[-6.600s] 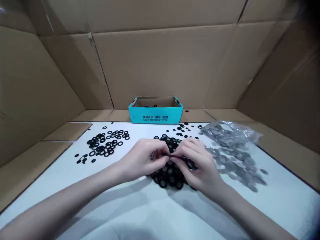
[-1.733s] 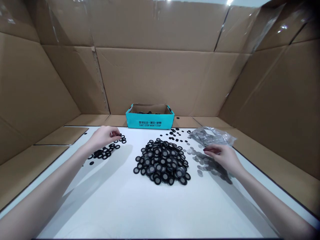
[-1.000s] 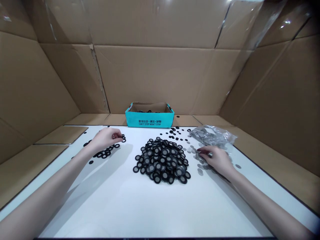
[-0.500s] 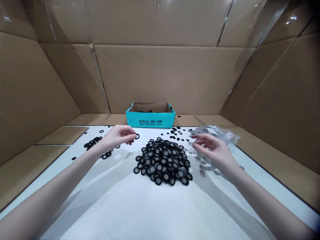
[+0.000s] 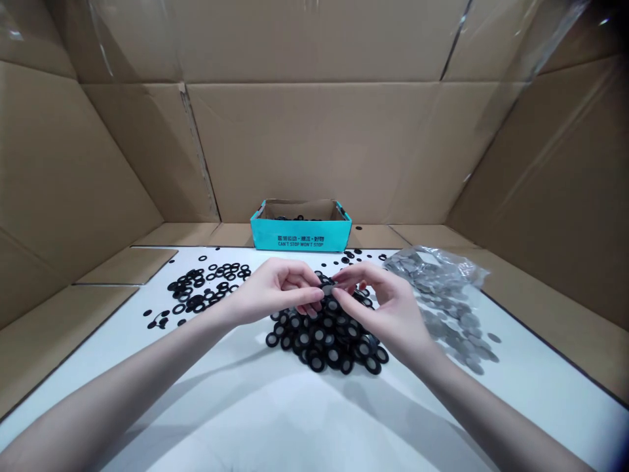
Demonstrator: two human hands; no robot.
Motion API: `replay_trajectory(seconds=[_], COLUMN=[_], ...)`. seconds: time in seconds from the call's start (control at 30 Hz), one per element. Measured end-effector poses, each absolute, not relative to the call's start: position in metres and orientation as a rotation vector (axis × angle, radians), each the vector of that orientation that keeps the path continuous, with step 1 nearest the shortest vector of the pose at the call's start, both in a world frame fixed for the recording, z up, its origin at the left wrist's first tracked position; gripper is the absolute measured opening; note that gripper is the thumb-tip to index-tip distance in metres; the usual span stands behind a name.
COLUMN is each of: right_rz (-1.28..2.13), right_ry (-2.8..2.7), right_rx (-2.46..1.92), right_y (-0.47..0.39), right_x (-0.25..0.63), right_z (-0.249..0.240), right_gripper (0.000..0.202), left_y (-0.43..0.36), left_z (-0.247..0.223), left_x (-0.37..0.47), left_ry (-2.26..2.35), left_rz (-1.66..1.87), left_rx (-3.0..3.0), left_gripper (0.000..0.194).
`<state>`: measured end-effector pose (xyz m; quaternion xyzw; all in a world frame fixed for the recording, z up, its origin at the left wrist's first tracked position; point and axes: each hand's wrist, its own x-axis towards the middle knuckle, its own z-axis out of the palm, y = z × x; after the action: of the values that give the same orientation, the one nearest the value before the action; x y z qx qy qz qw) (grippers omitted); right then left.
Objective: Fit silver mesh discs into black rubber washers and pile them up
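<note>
Left hand [image 5: 281, 290] and right hand [image 5: 386, 305] meet fingertip to fingertip over the dark heap [image 5: 333, 341]. Both grips pinched: left on a black ring [image 5: 324, 280], right seemingly on a grey disc [image 5: 327, 289], both raised between them. Judged very light and thin; ring probably slightly springy, disc likely flexible and apt to slide. Best held by the outer rim, pressing gently; material uncertain from here.

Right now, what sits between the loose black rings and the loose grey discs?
In the head view, the pile of grey-centred black rings, with the left hand and right hand partly hiding it.
</note>
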<state>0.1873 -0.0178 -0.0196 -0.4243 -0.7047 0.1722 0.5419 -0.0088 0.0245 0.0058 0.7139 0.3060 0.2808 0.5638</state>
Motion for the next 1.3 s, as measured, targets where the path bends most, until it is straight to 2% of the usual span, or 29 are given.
replay_trajectory(seconds=[0.23,0.5,0.77,0.97,1.3], right_rz=[0.209,0.399,0.355,0.297,0.393], right_ry=[-1.726,-1.722,-1.737,-1.773,-1.809], right_rx=[-0.996,-0.949,-0.961,-0.948,-0.909], right_y=[-0.017,-0.012,-0.013,-0.015,-0.02], right_x=[0.18,0.182,0.184,0.185,0.189], right_z=[-0.021,-0.038,-0.042,-0.039,-0.037], right_gripper=[0.007,0.008,0.001,0.014,0.016], left_y=[0.021,0.019,0.018,0.019,0.019], left_z=[0.006,0.001,0.002,0.001,0.01], left_x=[-0.006,-0.006,-0.004,-0.005,-0.01], left_ry=[0.772,0.787,0.742,0.743,0.713], left_rz=[0.794,0.801,0.782,0.783,0.692], left_rx=[1.8,1.914,2.088,2.189,2.315], left_gripper=[0.019,0.016,0.013,0.011,0.01])
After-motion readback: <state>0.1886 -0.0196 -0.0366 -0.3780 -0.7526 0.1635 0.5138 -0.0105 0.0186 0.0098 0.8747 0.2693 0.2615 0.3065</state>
